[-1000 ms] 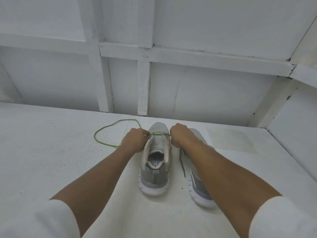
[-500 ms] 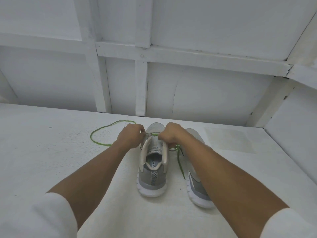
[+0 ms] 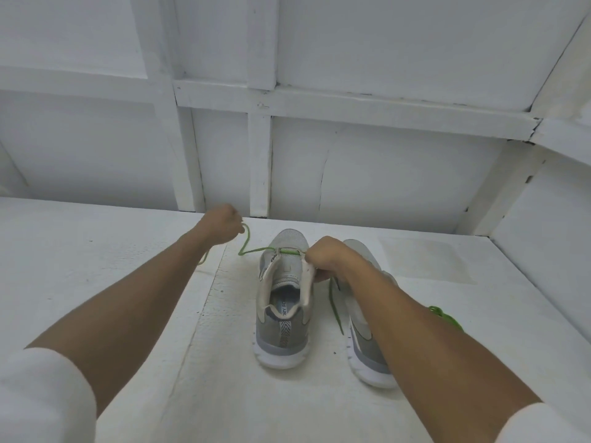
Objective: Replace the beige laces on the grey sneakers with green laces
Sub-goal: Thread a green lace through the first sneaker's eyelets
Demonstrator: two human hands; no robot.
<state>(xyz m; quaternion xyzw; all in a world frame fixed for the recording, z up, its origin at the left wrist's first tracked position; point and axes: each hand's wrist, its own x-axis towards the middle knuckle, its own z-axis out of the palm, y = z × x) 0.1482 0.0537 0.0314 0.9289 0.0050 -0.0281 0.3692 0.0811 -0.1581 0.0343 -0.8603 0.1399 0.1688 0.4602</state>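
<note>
Two grey sneakers stand heels toward me on the white surface. The left sneaker (image 3: 283,302) has a green lace (image 3: 256,250) threaded across its front eyelets. My left hand (image 3: 222,223) is raised to the left of the toe and pinches one end of that lace, pulled away from the shoe. My right hand (image 3: 326,259) grips the right eyelet edge of the left sneaker, and the lace's other end (image 3: 335,306) hangs below it. My right forearm covers much of the right sneaker (image 3: 364,334).
A second green lace (image 3: 444,316) lies bunched on the surface right of my right forearm. A white panelled wall (image 3: 319,161) rises close behind the shoes, with another wall at the right. The white surface (image 3: 96,257) stretches left of the shoes.
My left hand has moved up and to the left, away from the shoe, drawing the green lace out. The big loop on the surface has gone. My right hand stays on the shoe.
</note>
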